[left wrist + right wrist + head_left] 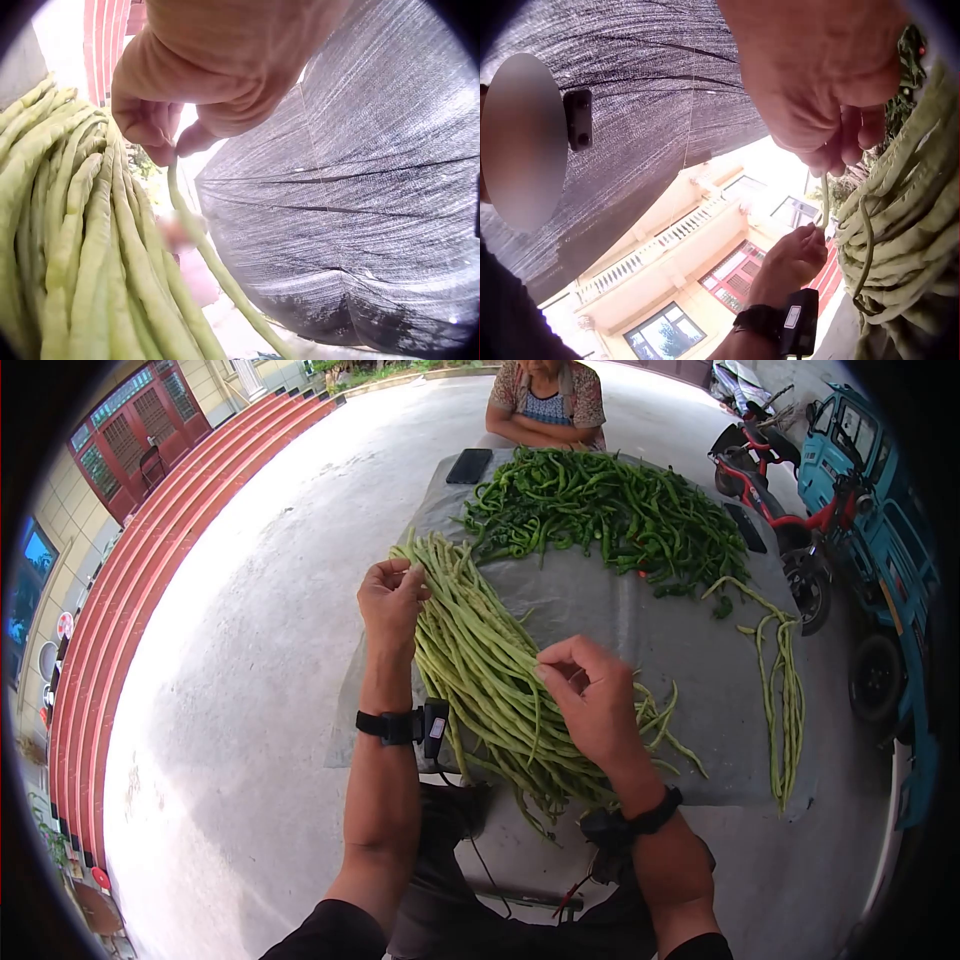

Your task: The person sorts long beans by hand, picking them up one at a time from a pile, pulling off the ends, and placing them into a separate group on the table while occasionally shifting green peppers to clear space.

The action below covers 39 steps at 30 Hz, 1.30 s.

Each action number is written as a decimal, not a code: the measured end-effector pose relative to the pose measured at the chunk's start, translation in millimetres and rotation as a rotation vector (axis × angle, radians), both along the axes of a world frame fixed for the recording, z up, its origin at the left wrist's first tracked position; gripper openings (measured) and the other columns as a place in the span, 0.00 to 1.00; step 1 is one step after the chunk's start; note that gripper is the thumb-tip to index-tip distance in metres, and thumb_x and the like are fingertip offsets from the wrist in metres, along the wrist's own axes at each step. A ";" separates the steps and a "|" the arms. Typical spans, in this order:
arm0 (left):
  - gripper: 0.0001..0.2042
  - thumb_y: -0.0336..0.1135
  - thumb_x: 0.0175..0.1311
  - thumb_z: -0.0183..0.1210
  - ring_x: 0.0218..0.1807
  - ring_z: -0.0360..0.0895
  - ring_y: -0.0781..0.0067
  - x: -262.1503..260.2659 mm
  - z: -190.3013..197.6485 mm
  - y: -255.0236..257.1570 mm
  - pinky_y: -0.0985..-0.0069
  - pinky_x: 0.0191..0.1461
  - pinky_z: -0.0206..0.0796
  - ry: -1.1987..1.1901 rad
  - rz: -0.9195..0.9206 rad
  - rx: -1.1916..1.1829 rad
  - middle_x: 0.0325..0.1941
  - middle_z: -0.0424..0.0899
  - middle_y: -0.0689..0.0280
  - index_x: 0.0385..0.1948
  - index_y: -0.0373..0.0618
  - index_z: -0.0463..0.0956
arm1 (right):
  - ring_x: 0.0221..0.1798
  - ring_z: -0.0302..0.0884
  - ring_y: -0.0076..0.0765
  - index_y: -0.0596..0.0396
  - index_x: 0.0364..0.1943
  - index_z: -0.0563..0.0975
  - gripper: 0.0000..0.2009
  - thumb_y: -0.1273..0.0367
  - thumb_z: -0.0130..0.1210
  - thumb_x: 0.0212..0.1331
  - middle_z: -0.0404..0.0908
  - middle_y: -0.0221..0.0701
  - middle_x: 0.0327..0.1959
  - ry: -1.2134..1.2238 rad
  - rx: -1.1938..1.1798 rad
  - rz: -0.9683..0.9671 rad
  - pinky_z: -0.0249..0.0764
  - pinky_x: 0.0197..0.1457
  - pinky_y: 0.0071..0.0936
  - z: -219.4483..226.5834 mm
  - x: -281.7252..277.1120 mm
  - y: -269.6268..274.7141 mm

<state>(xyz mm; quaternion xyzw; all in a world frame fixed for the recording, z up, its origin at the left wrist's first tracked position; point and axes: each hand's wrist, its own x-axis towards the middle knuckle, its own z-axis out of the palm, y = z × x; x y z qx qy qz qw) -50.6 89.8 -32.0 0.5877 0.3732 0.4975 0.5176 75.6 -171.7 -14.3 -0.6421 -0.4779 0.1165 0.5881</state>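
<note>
A thick heap of long green beans [480, 650] lies across the near left of the covered table. At its far end, my left hand [393, 600] pinches the tip of one long bean [225, 277] between thumb and fingers. The right hand [595, 695] is held over the middle of the heap. In the right wrist view its fingertips pinch a thin bean [825, 202] that runs toward the left hand. The left wrist view shows more beans [97, 247] hanging close beside the pinched one.
Green peppers [600, 510] are piled at the table's far side, between two dark phones [469, 466]. Several separate beans [785, 700] lie along the right edge of the grey sheet [715, 710]. Opposite sits a person [547, 405] with folded arms. A red scooter [765, 485] stands right.
</note>
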 end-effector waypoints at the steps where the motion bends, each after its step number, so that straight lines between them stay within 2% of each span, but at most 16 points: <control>1: 0.13 0.32 0.68 0.69 0.30 0.82 0.77 0.3 -1.0 0.8 0.80 0.31 0.70 0.007 0.010 0.007 0.36 0.87 0.63 0.48 0.36 0.77 | 0.34 0.84 0.31 0.60 0.39 0.81 0.04 0.79 0.64 0.62 0.84 0.35 0.34 -0.027 0.013 -0.006 0.77 0.37 0.31 -0.1 -1.2 1.4; 5: 0.14 0.33 0.68 0.69 0.30 0.83 0.77 0.7 -4.4 3.9 0.80 0.30 0.70 0.034 0.038 0.025 0.36 0.87 0.63 0.48 0.35 0.77 | 0.36 0.83 0.44 0.60 0.38 0.80 0.05 0.79 0.64 0.60 0.82 0.39 0.35 -0.136 0.034 -0.021 0.77 0.40 0.38 -0.6 -5.0 6.7; 8: 0.13 0.32 0.68 0.69 0.31 0.83 0.76 0.8 -10.2 9.4 0.80 0.30 0.70 0.037 0.036 0.037 0.36 0.87 0.63 0.47 0.35 0.78 | 0.38 0.82 0.49 0.59 0.38 0.80 0.05 0.79 0.64 0.60 0.82 0.40 0.35 -0.194 0.048 -0.039 0.77 0.42 0.40 -6.6 -5.6 11.3; 15: 0.11 0.30 0.67 0.67 0.32 0.85 0.73 3.7 -16.2 7.3 0.78 0.32 0.72 0.099 0.049 0.070 0.36 0.87 0.62 0.46 0.35 0.80 | 0.38 0.81 0.51 0.58 0.38 0.79 0.05 0.78 0.63 0.61 0.82 0.40 0.35 -0.197 0.025 -0.073 0.76 0.42 0.43 -12.6 -5.1 18.1; 18: 0.10 0.30 0.66 0.67 0.32 0.85 0.72 3.1 -21.0 9.2 0.76 0.35 0.74 0.172 0.076 0.198 0.34 0.88 0.61 0.44 0.34 0.82 | 0.38 0.81 0.50 0.58 0.38 0.79 0.05 0.78 0.64 0.61 0.81 0.39 0.35 -0.178 0.031 -0.080 0.76 0.42 0.43 -15.0 -4.5 20.3; 21: 0.08 0.33 0.63 0.68 0.31 0.86 0.69 4.0 -15.9 4.5 0.68 0.38 0.77 0.317 0.133 0.224 0.30 0.88 0.61 0.37 0.39 0.83 | 0.38 0.81 0.49 0.58 0.38 0.79 0.05 0.78 0.64 0.61 0.81 0.39 0.35 -0.180 0.027 -0.083 0.76 0.42 0.43 -15.7 -4.1 21.3; 24: 0.12 0.36 0.63 0.69 0.32 0.87 0.68 4.4 -3.5 -7.7 0.69 0.40 0.77 0.500 0.174 0.300 0.32 0.90 0.57 0.41 0.37 0.84 | 0.38 0.81 0.48 0.58 0.38 0.79 0.05 0.78 0.64 0.60 0.81 0.38 0.35 -0.202 0.035 -0.091 0.75 0.42 0.43 -16.3 -4.1 22.2; 33: 0.15 0.39 0.58 0.70 0.34 0.88 0.62 5.5 -4.8 -7.6 0.66 0.43 0.78 0.616 0.195 0.300 0.32 0.90 0.56 0.40 0.38 0.83 | 0.40 0.79 0.50 0.56 0.38 0.78 0.06 0.77 0.65 0.60 0.79 0.37 0.34 -0.283 0.035 -0.109 0.74 0.44 0.45 -18.3 -2.9 22.1; 39: 0.17 0.46 0.58 0.69 0.35 0.88 0.52 4.7 -0.2 -10.7 0.60 0.45 0.77 0.749 0.242 0.322 0.30 0.89 0.52 0.33 0.37 0.84 | 0.41 0.78 0.50 0.56 0.37 0.78 0.06 0.76 0.65 0.60 0.79 0.37 0.34 -0.313 0.031 -0.117 0.74 0.44 0.45 -19.8 -2.2 22.5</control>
